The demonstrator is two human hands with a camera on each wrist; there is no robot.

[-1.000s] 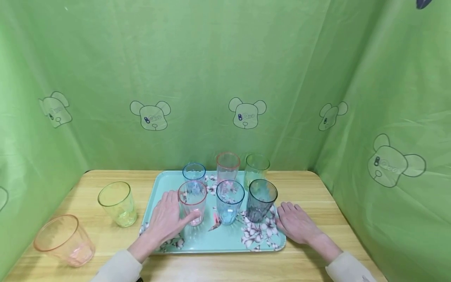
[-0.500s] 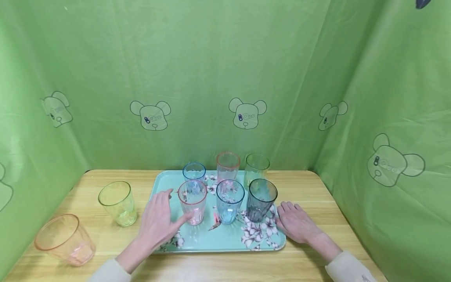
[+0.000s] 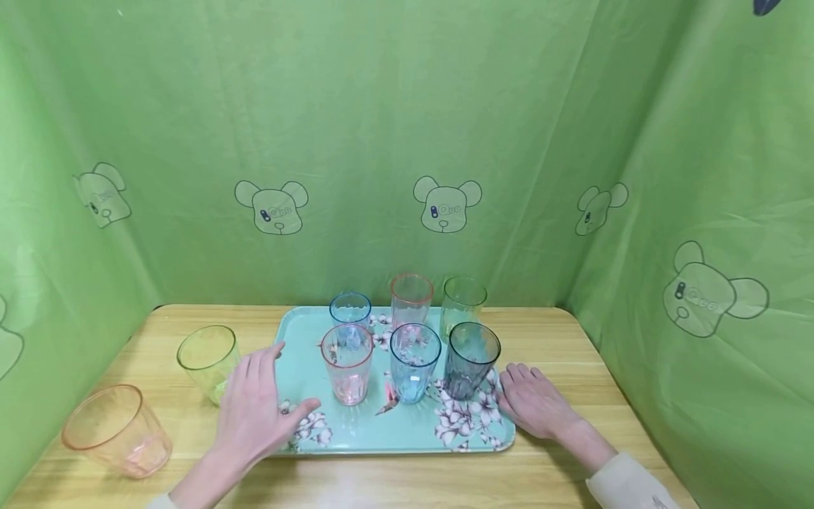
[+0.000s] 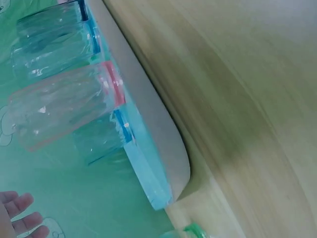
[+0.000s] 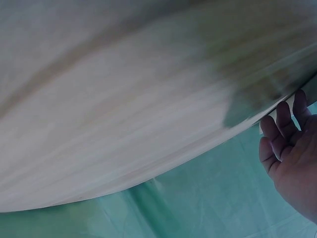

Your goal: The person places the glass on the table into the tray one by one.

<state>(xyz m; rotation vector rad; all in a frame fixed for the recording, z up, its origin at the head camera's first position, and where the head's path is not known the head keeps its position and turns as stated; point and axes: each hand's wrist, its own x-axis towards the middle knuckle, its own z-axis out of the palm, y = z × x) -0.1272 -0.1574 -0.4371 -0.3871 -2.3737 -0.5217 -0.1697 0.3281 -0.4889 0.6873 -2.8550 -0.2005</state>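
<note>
My left hand [image 3: 251, 410] hovers over the tray's left edge with nothing in it, thumb spread from the fingers. It overlaps the lower right side of a green glass [image 3: 206, 360] standing on the table. On the turquoise floral tray [image 3: 362, 435], a pink glass [image 3: 347, 360], a light blue glass [image 3: 415, 360] and a grey glass [image 3: 472, 360] form the front row. Behind them stand a blue-rimmed glass [image 3: 350, 314], a red-rimmed glass [image 3: 412, 297] and a yellow-green glass [image 3: 464, 300]. Palm down, my right hand [image 3: 537, 403] rests on the table against the tray's right edge.
An orange glass [image 3: 121, 438] stands at the table's front left. Green curtains [image 3: 356, 127] with bear-head prints enclose the wooden table [image 3: 381, 484] at the back and on both sides.
My left hand has moved left, away from the pink glass, toward the green glass, its thumb no longer overlapping the pink one. My right hand and the glasses have stayed put.
</note>
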